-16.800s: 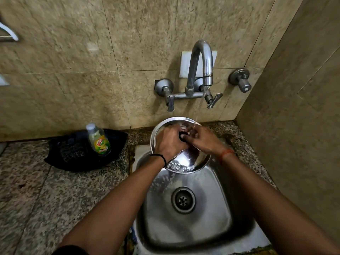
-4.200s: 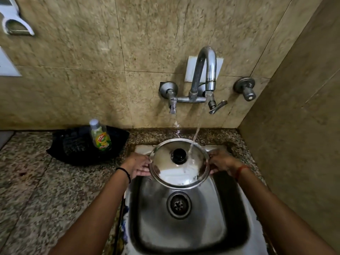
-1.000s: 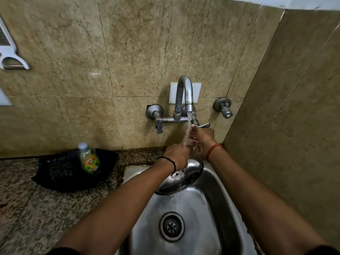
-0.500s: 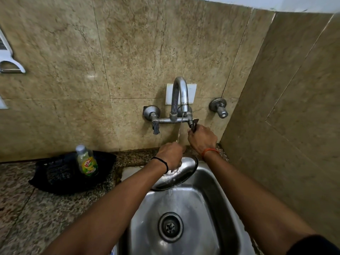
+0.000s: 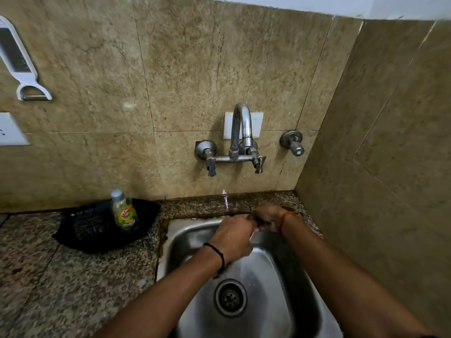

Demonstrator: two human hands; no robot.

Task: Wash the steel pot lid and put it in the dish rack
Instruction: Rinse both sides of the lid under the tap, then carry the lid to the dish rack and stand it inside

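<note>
The lid is hard to make out: a thin pale edge (image 5: 253, 231) between the two hands may be its rim, but the rest is hidden behind the hands, so its exact place cannot be told beyond the back of the sink (image 5: 185, 235). The left hand (image 5: 233, 239), with a black band (image 5: 216, 251) at the wrist, is curled into a closed fist over the sink's back half; what it grips is hidden. The right hand (image 5: 268, 218), with an orange thread (image 5: 284, 219) at the wrist, sits just beyond it at the back rim, almost touching the left; its fingers look bent, but it is blurred and I cannot tell whether it grasps anything. Both forearms reach in from the bottom edge. Below the hands the steel basin is wet, with a round drain (image 5: 230, 297) near its middle. A small bright streak of water (image 5: 225, 197) shows against the ledge behind the sink. Above it a curved steel tap (image 5: 240, 132) is fixed to the tan tiled wall, and a separate valve (image 5: 292, 142) sits to its right. Left of the sink, on the speckled counter (image 5: 48, 276), a black tray (image 5: 80, 230) holds an upright soap bottle (image 5: 124, 212) with a green and yellow label. A white peeler (image 5: 23, 67) hangs on the wall at far left.
</note>
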